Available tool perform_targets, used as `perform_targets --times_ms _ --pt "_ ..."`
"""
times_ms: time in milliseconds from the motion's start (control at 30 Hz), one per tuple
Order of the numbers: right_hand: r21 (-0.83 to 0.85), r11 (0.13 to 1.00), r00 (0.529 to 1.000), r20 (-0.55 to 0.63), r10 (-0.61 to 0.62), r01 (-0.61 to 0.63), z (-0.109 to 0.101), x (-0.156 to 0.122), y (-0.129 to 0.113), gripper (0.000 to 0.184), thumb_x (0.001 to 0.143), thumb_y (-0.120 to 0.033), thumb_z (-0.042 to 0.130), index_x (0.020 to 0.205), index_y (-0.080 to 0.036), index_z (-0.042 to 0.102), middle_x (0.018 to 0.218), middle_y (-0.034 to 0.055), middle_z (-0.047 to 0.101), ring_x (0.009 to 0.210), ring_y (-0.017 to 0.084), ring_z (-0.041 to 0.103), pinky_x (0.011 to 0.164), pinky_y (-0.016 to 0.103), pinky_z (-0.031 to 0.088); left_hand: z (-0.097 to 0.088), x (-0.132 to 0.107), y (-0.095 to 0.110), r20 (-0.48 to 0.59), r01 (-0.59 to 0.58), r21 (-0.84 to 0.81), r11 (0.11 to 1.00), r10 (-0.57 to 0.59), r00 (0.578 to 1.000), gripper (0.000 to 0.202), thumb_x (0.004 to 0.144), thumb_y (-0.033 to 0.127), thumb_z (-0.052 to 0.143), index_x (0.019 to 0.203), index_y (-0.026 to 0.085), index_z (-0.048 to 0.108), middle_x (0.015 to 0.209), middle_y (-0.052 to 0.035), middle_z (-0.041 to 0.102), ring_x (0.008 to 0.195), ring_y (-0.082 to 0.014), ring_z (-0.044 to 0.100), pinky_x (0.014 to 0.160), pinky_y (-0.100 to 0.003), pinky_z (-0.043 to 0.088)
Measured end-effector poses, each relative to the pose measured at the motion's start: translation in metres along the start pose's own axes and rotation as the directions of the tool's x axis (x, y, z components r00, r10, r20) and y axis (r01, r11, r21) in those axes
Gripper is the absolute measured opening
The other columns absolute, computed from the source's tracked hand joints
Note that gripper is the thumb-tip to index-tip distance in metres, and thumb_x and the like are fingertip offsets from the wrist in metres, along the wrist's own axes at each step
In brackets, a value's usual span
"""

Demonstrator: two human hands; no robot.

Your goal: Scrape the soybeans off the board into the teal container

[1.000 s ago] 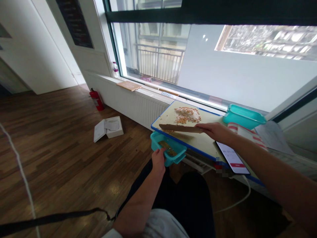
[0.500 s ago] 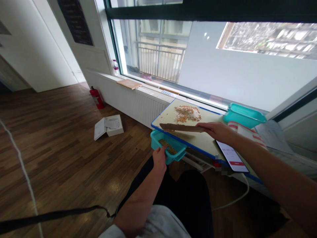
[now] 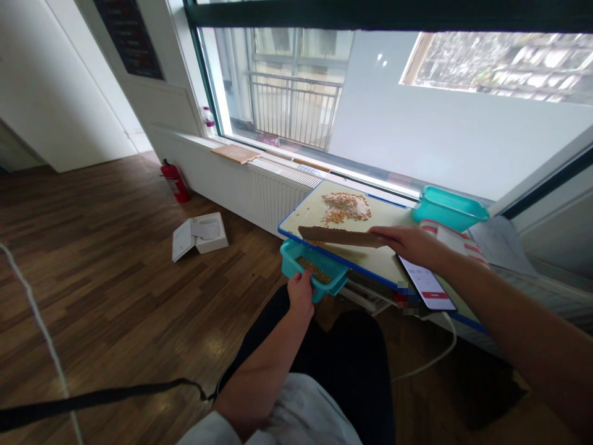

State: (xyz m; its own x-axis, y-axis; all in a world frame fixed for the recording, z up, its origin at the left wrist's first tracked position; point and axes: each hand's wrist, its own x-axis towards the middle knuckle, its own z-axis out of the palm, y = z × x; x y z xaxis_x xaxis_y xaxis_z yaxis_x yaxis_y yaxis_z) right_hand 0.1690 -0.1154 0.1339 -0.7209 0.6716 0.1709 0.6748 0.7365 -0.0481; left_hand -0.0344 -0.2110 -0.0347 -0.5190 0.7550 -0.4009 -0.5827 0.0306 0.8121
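Though undersides are hidden, left hand [image 3: 301,290] holds a bin [image 3: 319,258], right hand [image 3: 403,238] apparently cardboard [image 3: 338,236].

**Daylight Floods In at the Window [image 3: 370,123]**

Daylight streams through the broad glass beneath a dark green frame [image 3: 370,15], as seen from across the floor [image 3: 115,290], where brown wooden planks catch a soft patch of glare. Outside, a metal railing [image 3: 294,111] stands in plain view. Below the sill runs a white radiator [image 3: 269,198], a blue-edged table [image 3: 386,213] at its side. A red extinguisher [image 3: 175,182] stands near the pale wall [image 3: 160,105], under a dark poster [image 3: 130,38].
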Motion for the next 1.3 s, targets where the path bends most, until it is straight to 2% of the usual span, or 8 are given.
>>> perform_targets --times_ms 233,400,567,733,833,933,1133,1300 --pt "-0.046 0.995 0.991 -0.107 0.079 -0.084 -0.002 -0.004 -0.001 0.039 0.089 -0.032 0.034 0.122 -0.025 0.055 0.113 0.0026 0.064 0.096 0.021 0.063 0.080 0.032 0.049 0.001 0.000 -0.005 0.012 -0.012 -0.004 1.000 0.013 1.000 0.023 0.063 0.028 0.063 0.055 0.019 0.043 0.041 0.0089 0.032 0.035 -0.0061 0.032 0.036 -0.021 0.023" --pt "-0.060 0.984 0.961 -0.230 0.153 -0.171 0.000 0.018 -0.013 0.039 0.090 -0.032 0.032 0.121 -0.023 0.054 0.114 0.0057 0.063 0.098 0.023 0.061 0.081 0.035 0.048 0.000 -0.005 -0.004 -0.004 -0.009 -0.028 1.000 0.009 1.000 0.025 0.063 0.028 0.062 0.054 0.020 0.040 0.040 0.0093 0.032 0.034 -0.0058 0.030 0.035 -0.020 0.022" --pt "-0.045 0.959 0.916 -0.310 0.254 -0.281 0.010 0.085 -0.034 0.038 0.090 -0.029 0.029 0.122 -0.022 0.048 0.101 0.0088 0.066 0.082 0.024 0.062 0.069 0.035 0.045 -0.011 -0.011 -0.007 -0.013 0.007 -0.023 1.000 -0.008 1.000 0.033 0.063 0.032 0.063 0.051 0.020 0.035 0.039 0.0089 0.030 0.035 -0.0059 0.030 0.036 -0.020 0.022" --pt "-0.170 0.982 0.939 -0.343 0.016 -0.079 0.024 0.182 -0.031 0.034 0.089 -0.025 0.031 0.114 -0.027 0.053 0.096 0.0073 0.065 0.098 0.024 0.053 0.086 0.038 0.036 -0.028 0.000 -0.014 0.028 0.028 0.000 1.000 -0.028 0.999 0.029 0.064 0.037 0.063 0.055 0.018 0.043 0.043 0.0077 0.034 0.039 -0.0066 0.031 0.038 -0.021 0.024" --pt "-0.165 0.981 0.948 -0.316 0.041 -0.098 0.039 0.228 -0.019 0.034 0.089 -0.022 0.032 0.112 -0.025 0.056 0.094 0.0095 0.064 0.097 0.024 0.051 0.091 0.042 0.030 -0.037 0.012 -0.019 0.011 0.020 0.044 0.999 -0.020 1.000 0.031 0.063 0.038 0.064 0.054 0.017 0.043 0.045 0.0069 0.036 0.041 -0.0065 0.032 0.039 -0.020 0.025" --pt "-0.103 0.980 0.957 -0.258 0.137 -0.168 0.059 0.254 -0.004 0.035 0.089 -0.025 0.033 0.115 -0.023 0.055 0.094 0.0105 0.062 0.093 0.024 0.052 0.087 0.039 0.033 -0.044 0.023 -0.021 0.024 0.033 0.065 0.997 -0.035 0.999 0.032 0.062 0.040 0.064 0.054 0.017 0.044 0.045 0.0068 0.035 0.041 -0.0065 0.030 0.039 -0.021 0.025" --pt "0.003 0.989 0.981 -0.127 0.146 -0.147 0.092 0.270 0.023 0.033 0.086 -0.025 0.039 0.112 -0.018 0.057 0.090 0.0098 0.062 0.084 0.020 0.054 0.074 0.028 0.040 -0.044 0.036 -0.021 0.035 0.066 0.133 0.989 -0.071 0.997 0.031 0.064 0.038 0.061 0.053 0.019 0.040 0.044 0.0069 0.031 0.039 -0.0063 0.027 0.037 -0.021 0.021" --pt "0.014 0.999 0.999 -0.025 0.041 -0.040 0.092 0.274 0.032 0.034 0.086 -0.025 0.043 0.116 -0.020 0.056 0.097 0.0079 0.064 0.081 0.016 0.057 0.074 0.025 0.042 -0.044 0.037 -0.023 0.055 0.081 0.131 0.988 -0.089 0.994 0.030 0.063 0.040 0.061 0.053 0.019 0.042 0.045 0.0063 0.032 0.039 -0.0066 0.028 0.036 -0.021 0.021"
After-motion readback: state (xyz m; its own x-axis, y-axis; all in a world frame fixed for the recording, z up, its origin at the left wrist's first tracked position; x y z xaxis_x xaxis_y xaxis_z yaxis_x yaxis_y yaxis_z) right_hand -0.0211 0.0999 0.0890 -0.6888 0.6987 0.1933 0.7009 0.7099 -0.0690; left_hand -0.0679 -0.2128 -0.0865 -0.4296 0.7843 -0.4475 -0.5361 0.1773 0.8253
